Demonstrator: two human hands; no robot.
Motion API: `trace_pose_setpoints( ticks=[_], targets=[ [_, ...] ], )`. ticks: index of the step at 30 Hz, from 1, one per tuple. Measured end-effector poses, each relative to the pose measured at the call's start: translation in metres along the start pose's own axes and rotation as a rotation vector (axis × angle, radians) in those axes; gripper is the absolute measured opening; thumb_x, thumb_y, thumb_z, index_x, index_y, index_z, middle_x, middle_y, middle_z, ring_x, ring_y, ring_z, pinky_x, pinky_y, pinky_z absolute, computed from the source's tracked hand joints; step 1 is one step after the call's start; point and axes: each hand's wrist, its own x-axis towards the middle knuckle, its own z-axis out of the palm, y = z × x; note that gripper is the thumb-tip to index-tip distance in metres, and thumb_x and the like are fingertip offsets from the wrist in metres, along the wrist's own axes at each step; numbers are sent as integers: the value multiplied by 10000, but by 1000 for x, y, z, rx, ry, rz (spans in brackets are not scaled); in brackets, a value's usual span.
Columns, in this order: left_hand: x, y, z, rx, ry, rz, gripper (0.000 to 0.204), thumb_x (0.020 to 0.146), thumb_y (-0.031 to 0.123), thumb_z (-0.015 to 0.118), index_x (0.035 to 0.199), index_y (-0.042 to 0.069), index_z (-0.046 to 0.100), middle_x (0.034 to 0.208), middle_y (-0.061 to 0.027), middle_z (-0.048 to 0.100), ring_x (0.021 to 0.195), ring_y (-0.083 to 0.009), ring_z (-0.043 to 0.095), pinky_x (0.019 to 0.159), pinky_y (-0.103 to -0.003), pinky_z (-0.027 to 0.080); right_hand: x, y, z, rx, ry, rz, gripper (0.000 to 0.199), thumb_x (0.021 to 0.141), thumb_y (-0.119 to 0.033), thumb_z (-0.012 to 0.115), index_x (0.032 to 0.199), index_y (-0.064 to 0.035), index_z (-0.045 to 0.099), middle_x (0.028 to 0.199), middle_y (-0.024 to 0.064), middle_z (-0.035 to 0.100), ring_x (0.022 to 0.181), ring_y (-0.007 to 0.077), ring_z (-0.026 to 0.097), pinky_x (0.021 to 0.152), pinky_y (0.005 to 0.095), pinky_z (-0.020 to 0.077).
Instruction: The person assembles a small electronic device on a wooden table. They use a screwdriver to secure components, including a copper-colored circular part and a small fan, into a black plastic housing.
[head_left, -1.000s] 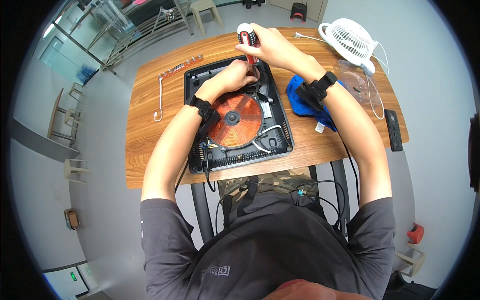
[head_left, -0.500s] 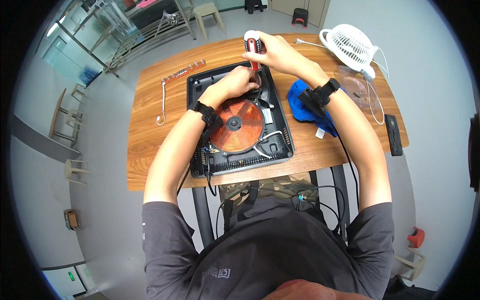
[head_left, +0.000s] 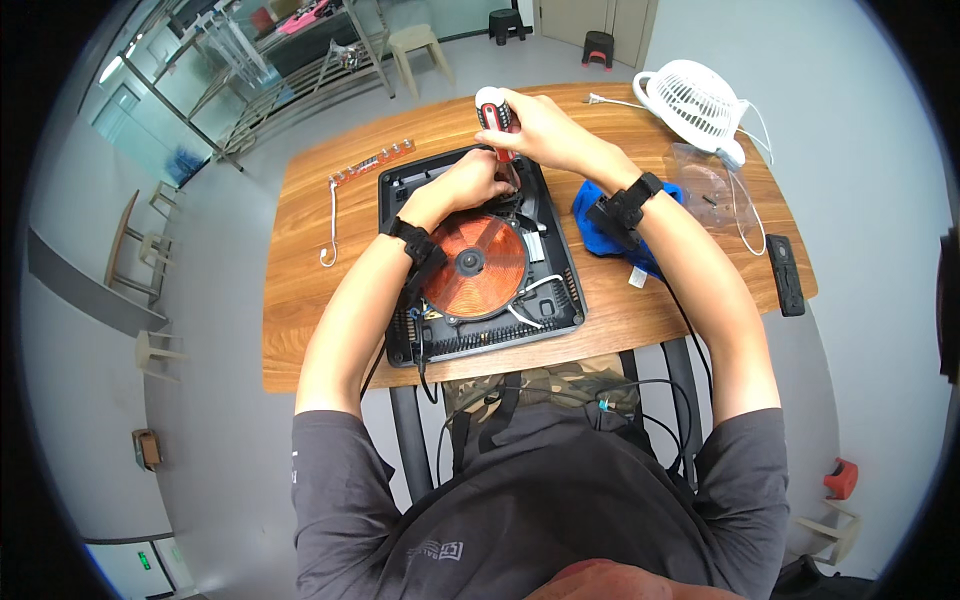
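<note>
An opened induction cooker, its black housing (head_left: 560,232) face up on the table, shows a round copper coil (head_left: 480,284) with a dark hub. My right hand (head_left: 545,130) grips the red, black and white handle of a screwdriver (head_left: 494,114), which stands nearly upright over the far end of the housing. My left hand (head_left: 470,182) reaches in beside the screwdriver's lower end. Its fingers are pinched together by dark parts there; what they hold is hidden. White wires (head_left: 524,316) lie at the coil's near right side.
Left of the cooker lie an orange strip (head_left: 372,163) with metal pieces and a white cable (head_left: 334,215). To the right are a blue cloth (head_left: 598,228), a white fan (head_left: 698,105), a clear plastic bag (head_left: 690,185) and a black bar-shaped object (head_left: 786,275). Stools stand beyond the table.
The whole view has shifted slightly, with the table lower in the picture. The screwdriver's handle leans a little further left. Both hands stay at the cooker's far end.
</note>
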Motion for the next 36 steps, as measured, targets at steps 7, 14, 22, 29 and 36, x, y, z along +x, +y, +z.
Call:
trace_pose_setpoints(
  ticks=[7, 14, 22, 29, 36],
  targets=[
    [-6, 27, -44, -226, -61, -173, 345, 833, 143, 787, 1116, -11, 666, 1048, -81, 739, 1009, -163, 677, 897, -337, 533, -5, 2, -3, 66, 70, 12, 479, 872, -360, 786, 1157, -8, 632, 883, 182, 708, 752, 307, 668, 719, 396, 539],
    [-4, 39, -38, -163, 364, -46, 393, 775, 259, 854, 1025, -9, 710, 952, -158, 761, 929, -264, 742, 840, -390, 559, 1, -14, -13, 46, -24, 54, 441, 846, -396, 753, 1026, -8, 645, 903, 212, 714, 788, 381, 686, 735, 456, 540],
    [-7, 41, -44, -138, 342, -91, 304, 792, 236, 844, 905, 11, 673, 785, -57, 688, 724, -152, 632, 715, -344, 515, 25, -25, -57, -309, -172, -191, 422, 988, -361, 598, 1286, -66, 553, 1035, 193, 684, 955, 361, 668, 846, 454, 523],
    [-7, 46, -48, -161, 302, -58, 279, 786, 188, 832, 937, 16, 672, 779, -34, 675, 729, -130, 624, 724, -320, 519, 27, -30, -58, -290, -281, -93, 354, 995, -384, 575, 1166, -75, 575, 890, 190, 701, 811, 402, 668, 742, 470, 525],
    [-10, 58, -49, -278, 342, -24, 288, 783, 167, 834, 965, -12, 700, 801, -78, 730, 757, -143, 692, 730, -313, 545, 23, -39, -44, -320, -211, -66, 417, 965, -487, 603, 1000, -71, 599, 809, 209, 690, 786, 427, 668, 710, 485, 531]
  ],
)
